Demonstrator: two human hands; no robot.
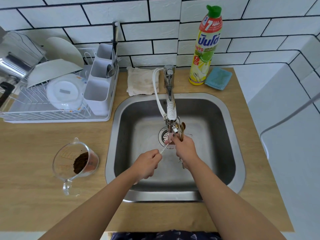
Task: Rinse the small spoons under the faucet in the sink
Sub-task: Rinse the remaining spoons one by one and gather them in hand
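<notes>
Over the steel sink (230, 135), seen from the head camera, both hands work beneath the faucet (170, 108). Left hand (147, 163) pinches the thin handle of a pale small spoon (166, 144), its bowl under the spout above the drain. Right hand (186, 149) has its grip closed around a bundle of small spoons (181, 130), bowls pointing up beside the spout. On the wooden tabletop (34, 153) stands a measuring jug (76, 161).

on the yellow dish soap bottle (205, 47) we read a big white "7" on the red band near the green cap, blue thai lettering below it, and a small red badge with "7 in 1" and "new"; the finer print blurs.
</notes>
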